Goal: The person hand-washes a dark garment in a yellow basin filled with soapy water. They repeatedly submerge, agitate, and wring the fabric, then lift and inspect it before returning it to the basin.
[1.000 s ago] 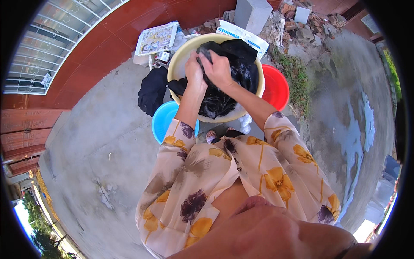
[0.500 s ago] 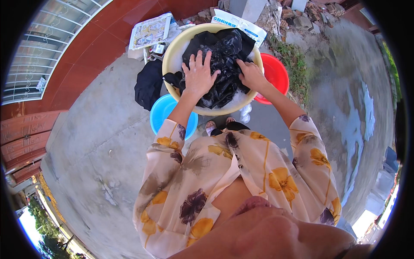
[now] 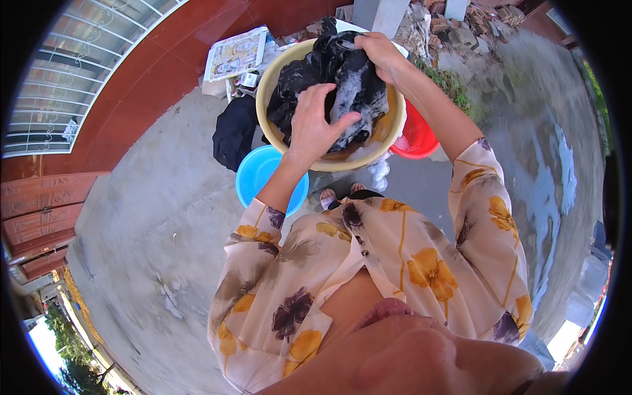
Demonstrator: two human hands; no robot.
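Observation:
A wet black garment (image 3: 296, 78), streaked with white suds, lies bunched in a large pale yellow basin (image 3: 342, 163). My right hand (image 3: 383, 54) is closed on the cloth at the far right and holds that part raised above the rim. Over the near side of the garment is my left hand (image 3: 317, 126), with thumb and fingers apart and nothing gripped. Whether its fingertips touch the cloth I cannot tell. Foamy water shows in the near right of the basin, below the lifted cloth.
A light blue basin (image 3: 253, 174) stands at the near left and a red basin (image 3: 421, 135) at the right. Dark cloth (image 3: 234, 131) lies in a heap left of the yellow basin. Behind are a patterned flat box (image 3: 237, 54) and rubble (image 3: 464, 33). Suds (image 3: 378, 172) hang outside the rim.
My right hand has taken hold of the garment and moved up and away, lifting its far side and showing its suds. My left hand has come off its flat press and shifted slightly right and nearer.

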